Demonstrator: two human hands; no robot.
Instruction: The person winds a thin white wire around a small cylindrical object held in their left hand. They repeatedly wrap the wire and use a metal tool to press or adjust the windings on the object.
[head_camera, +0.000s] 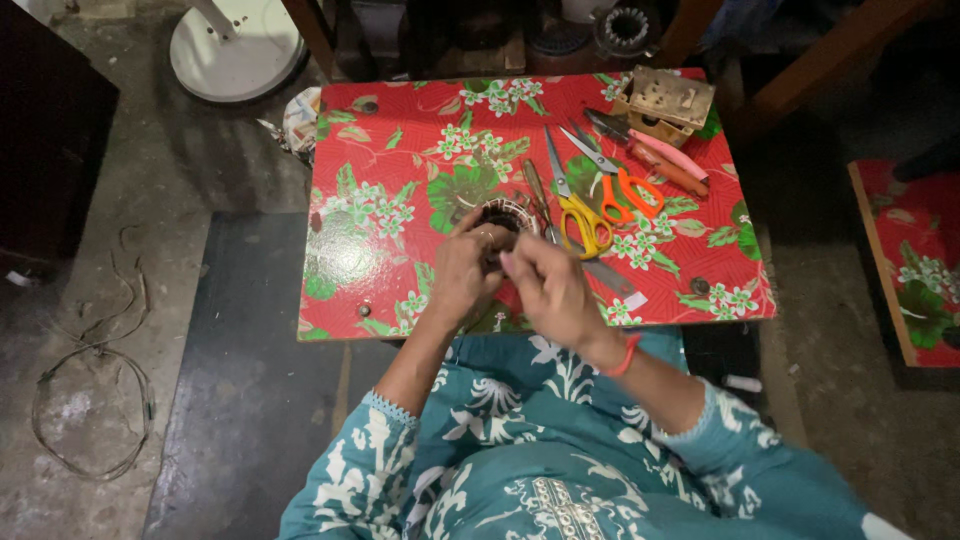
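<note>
1. Red floral oilcloth-covered table (400, 130) serves as landmark.
2. Round dark wound coil with pale rim (505, 217) sits near the table's front edge, at centre.
3. Left hand (462, 272) has its fingers curled around the coil's near side.
4. Right hand (548, 285) has its fingertips pinched at the coil.
5. Yellow-handled scissors (582, 222) and orange-handled scissors (625, 190) lie on the table just right of the coil.
6. Small wooden box (665, 103) occupies the table's far right corner.

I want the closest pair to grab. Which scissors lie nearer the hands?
The yellow-handled scissors, right beside the right hand. The orange-handled scissors lie farther out, toward the table's far right.
</note>
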